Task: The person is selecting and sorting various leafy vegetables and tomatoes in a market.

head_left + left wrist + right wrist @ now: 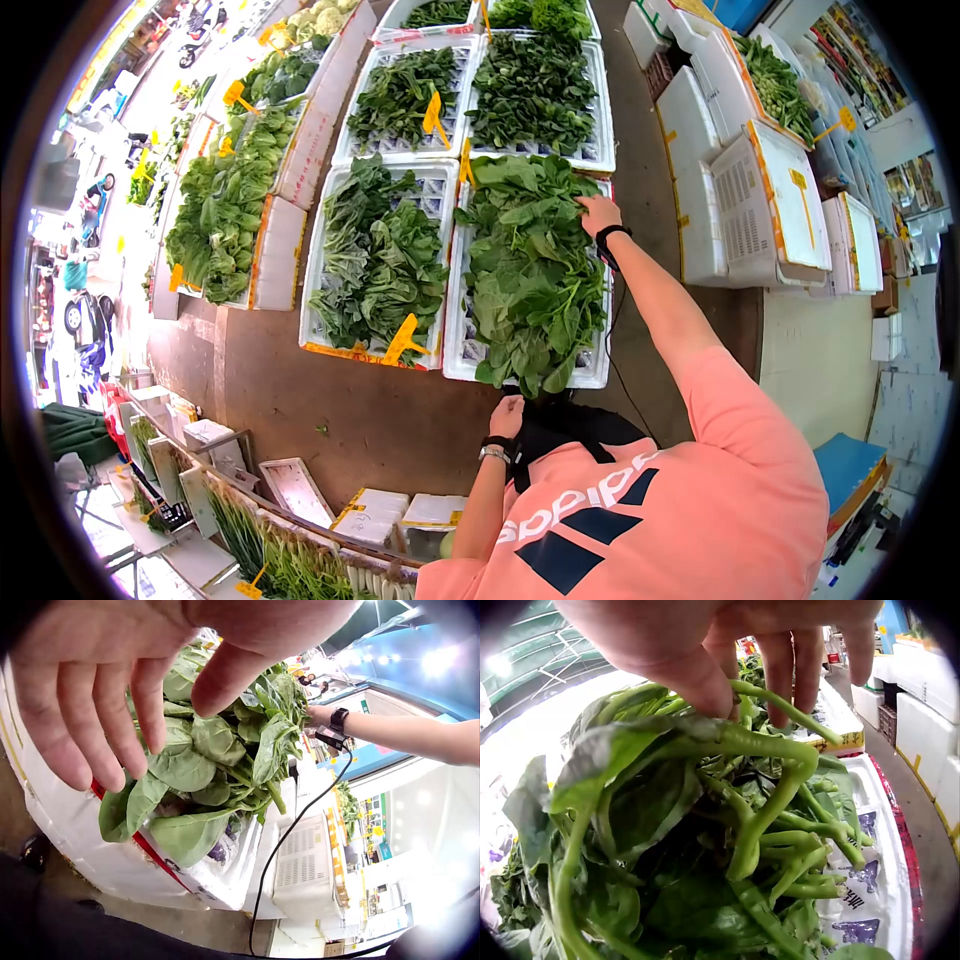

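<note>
A heap of broad-leaved greens (530,270) fills the near right white foam box (598,372), some leaves drooping over its front rim. My right hand (598,214) is at the right side of the heap. Up close in the right wrist view, its thumb and forefinger pinch a thick green stem (795,714) above a tangle of leaves and cut stems. My left hand (507,416) hangs below the front edge of the same box, holding nothing. In the left wrist view its fingers (112,724) are loosely spread before the leaves (214,739).
Darker greens (385,255) fill the foam box to the left, with a yellow price tag (405,340) at its front. Farther boxes hold more greens (530,95). White foam boxes (745,200) stand stacked at right. A black cable (289,832) runs from my right wrist.
</note>
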A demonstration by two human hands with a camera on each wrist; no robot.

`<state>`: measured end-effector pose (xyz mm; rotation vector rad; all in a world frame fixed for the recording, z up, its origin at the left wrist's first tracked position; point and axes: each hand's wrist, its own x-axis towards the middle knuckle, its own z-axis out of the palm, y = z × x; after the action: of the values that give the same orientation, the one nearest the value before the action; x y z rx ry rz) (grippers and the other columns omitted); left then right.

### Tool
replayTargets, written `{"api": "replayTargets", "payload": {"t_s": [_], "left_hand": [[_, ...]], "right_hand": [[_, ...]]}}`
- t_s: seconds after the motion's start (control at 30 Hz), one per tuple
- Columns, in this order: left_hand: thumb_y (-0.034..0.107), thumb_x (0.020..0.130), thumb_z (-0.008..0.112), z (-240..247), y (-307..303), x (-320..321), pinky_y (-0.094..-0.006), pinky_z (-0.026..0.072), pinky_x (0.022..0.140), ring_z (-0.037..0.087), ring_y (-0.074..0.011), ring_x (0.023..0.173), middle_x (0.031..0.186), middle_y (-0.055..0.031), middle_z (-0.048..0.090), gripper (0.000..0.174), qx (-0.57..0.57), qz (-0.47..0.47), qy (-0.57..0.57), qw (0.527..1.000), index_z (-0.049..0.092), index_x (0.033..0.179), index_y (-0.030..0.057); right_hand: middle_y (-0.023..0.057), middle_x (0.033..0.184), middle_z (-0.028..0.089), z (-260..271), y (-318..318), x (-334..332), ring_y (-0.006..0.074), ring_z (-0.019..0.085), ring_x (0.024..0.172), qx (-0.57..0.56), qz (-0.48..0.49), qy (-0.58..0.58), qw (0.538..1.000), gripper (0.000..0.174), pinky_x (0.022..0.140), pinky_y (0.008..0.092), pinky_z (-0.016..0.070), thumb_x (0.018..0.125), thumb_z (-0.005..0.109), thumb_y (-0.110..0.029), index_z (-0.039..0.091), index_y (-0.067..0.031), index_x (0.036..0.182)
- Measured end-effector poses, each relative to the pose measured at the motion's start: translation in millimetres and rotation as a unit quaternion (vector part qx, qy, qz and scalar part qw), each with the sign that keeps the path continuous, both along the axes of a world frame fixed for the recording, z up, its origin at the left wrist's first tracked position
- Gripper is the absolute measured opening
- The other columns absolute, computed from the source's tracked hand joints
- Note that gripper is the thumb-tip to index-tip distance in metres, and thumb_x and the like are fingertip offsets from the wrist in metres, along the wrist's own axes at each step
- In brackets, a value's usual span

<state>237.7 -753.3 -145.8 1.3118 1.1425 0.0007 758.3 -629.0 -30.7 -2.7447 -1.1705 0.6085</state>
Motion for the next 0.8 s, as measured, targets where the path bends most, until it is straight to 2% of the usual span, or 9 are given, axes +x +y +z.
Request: {"api": "replayTargets", "payload": {"t_s": [0.07,0.17,0.3,0.37,0.43,0.5,0.6,0.73,0.8], "left_hand": [[0.026,0.105,0.061,5,7,6,-0.032,0.0547,0.089,0.068,-0.0161,0.094,0.108,-0.0084,0.074,0.032,0.001,-0.009,0.001,1.0,0.068,0.122,-0.0002],[0.026,0.105,0.061,10,17,17,-0.0308,0.0544,0.089,0.069,-0.0161,0.095,0.108,-0.0086,0.074,0.033,-0.008,-0.027,0.001,1.0,0.067,0.124,-0.0003],[0.028,0.105,0.061,3,35,35,-0.0334,0.0539,0.092,0.07,-0.0186,0.099,0.11,-0.0083,0.075,0.034,0.003,-0.06,-0.005,0.998,0.068,0.124,0.0012],[0.037,0.104,0.058,25,51,46,-0.0422,0.0534,0.098,0.069,-0.0313,0.114,0.122,-0.0151,0.074,0.042,-0.008,-0.092,0.015,0.996,0.069,0.129,0.0049],[0.037,0.104,0.058,28,64,54,-0.0426,0.0531,0.098,0.069,-0.0314,0.115,0.124,-0.015,0.073,0.043,-0.004,-0.112,0.013,0.994,0.068,0.131,0.0058],[0.037,0.105,0.057,27,71,58,-0.0428,0.0531,0.099,0.068,-0.0315,0.115,0.125,-0.0151,0.072,0.043,-0.004,-0.127,0.008,0.992,0.068,0.132,0.0063],[0.037,0.104,0.057,20,85,68,-0.0429,0.0534,0.098,0.069,-0.032,0.114,0.123,-0.0158,0.073,0.042,0.003,-0.133,-0.016,0.991,0.068,0.13,0.006],[0.034,0.102,0.059,27,93,76,-0.0424,0.0539,0.096,0.07,-0.0329,0.11,0.116,-0.0165,0.075,0.038,0.01,-0.119,-0.035,0.992,0.069,0.125,0.0046],[0.035,0.102,0.059,38,97,79,-0.0429,0.0539,0.096,0.07,-0.0331,0.111,0.119,-0.016,0.074,0.038,0.014,-0.132,-0.024,0.991,0.069,0.125,0.0055]], "right_hand": [[0.0185,0.147,0.052,1,-9,-2,0.0407,0.047,0.134,0.036,-0.009,-0.017,0.999,0.058,0.109,0.0516,0.0466,0.098,0.064,-0.018,0.048,-0.0163,0.154],[0.0181,0.15,0.048,4,-33,-14,0.0377,0.046,0.138,0.128,-0.062,-0.019,0.99,0.06,0.112,0.0502,0.0461,0.099,0.06,-0.015,0.042,-0.0096,0.156],[0.0218,0.144,0.05,-14,-91,-54,0.0431,0.052,0.127,0.21,0.024,-0.12,0.97,0.061,0.105,0.0527,0.0467,0.082,0.063,-0.006,0.052,-0.0028,0.142],[0.0224,0.143,0.051,-4,-113,-80,0.0434,0.052,0.127,0.21,0.062,-0.111,0.969,0.058,0.107,0.0531,0.0455,0.08,0.063,-0.005,0.056,-0.0047,0.138],[0.019,0.143,0.052,-16,-131,-87,0.04,0.05,0.134,0.121,0.147,-0.038,0.981,0.058,0.113,0.0522,0.0419,0.081,0.064,-0.005,0.058,-0.0126,0.138],[0.0151,0.143,0.053,-5,-138,-115,0.0368,0.049,0.136,0.041,0.172,-0.06,0.982,0.058,0.118,0.0537,0.0356,0.083,0.067,-0.008,0.058,-0.0139,0.14],[0.0116,0.143,0.054,8,-134,-142,0.033,0.049,0.137,0.046,0.141,-0.118,0.982,0.062,0.121,0.0548,0.0299,0.086,0.072,-0.013,0.054,-0.018,0.145],[0.0084,0.139,0.056,21,-122,-163,0.0289,0.052,0.133,0.063,0.108,-0.143,0.982,0.071,0.121,0.0535,0.0313,0.088,0.076,-0.018,0.047,-0.0245,0.152],[0.0082,0.137,0.057,23,-119,-168,0.0288,0.053,0.132,0.075,0.149,-0.147,0.975,0.068,0.121,0.0525,0.0322,0.088,0.076,-0.017,0.05,-0.0247,0.15]]}}
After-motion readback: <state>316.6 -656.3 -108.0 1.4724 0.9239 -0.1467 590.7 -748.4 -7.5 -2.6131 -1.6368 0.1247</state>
